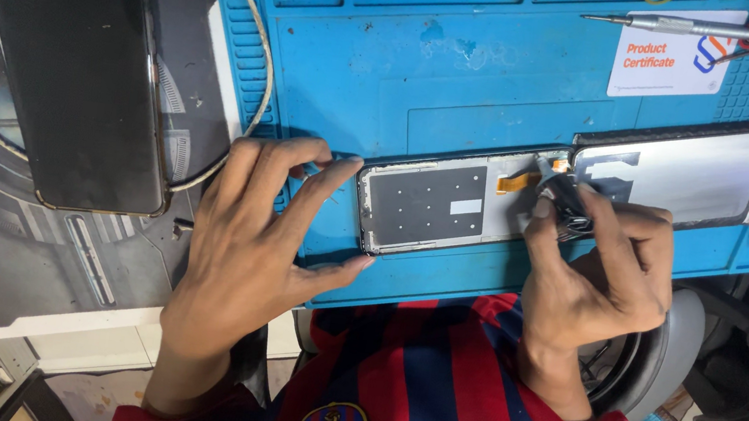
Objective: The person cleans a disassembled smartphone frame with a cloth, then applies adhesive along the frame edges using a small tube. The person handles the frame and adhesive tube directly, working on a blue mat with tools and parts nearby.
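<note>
Head view: my left hand (248,233) is spread, fingertips bracing the end of the opened phone frame (437,206) on the blue mat (468,70). My right hand (601,267) pinches a small dark tool (565,198) at the orange ribbon cable (518,181). Frame feels light, thin and fragile; I'd hold its edges only.

A blue work mat (468,70) covers the bench across the upper middle and right of the frame. On it lie an opened phone frame (432,206) at centre, a screen panel (684,172) to its right, a white card (670,52) and a screwdriver (673,24) at upper right. A dark phone (69,59) lies on a grey mat (35,264) at left.
</note>
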